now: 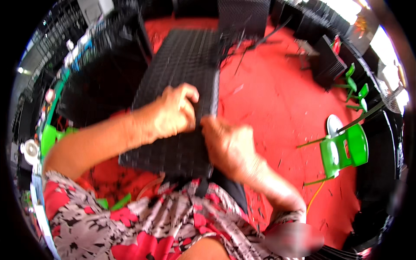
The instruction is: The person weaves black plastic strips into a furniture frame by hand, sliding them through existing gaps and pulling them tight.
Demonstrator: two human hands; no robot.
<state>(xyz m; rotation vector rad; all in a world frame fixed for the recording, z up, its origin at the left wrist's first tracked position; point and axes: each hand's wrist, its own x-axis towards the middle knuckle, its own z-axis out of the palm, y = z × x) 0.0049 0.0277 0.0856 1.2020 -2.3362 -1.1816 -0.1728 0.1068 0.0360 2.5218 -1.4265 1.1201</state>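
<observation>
In front of me lies a long black woven rattan panel, stretching from near my lap toward the back. My left hand is over its near half, fingers curled in toward the right edge; whatever they pinch is too blurred to see. Against that right edge, my right hand is closed, thumb and fingers pressed together close to the left fingertips. Any strand between those fingers is hidden.
Red flooring with scattered dark scraps spreads to the right. A green chair stands there, with smaller green chairs farther back. Black woven pieces stand at the far end. A white fan is at the left.
</observation>
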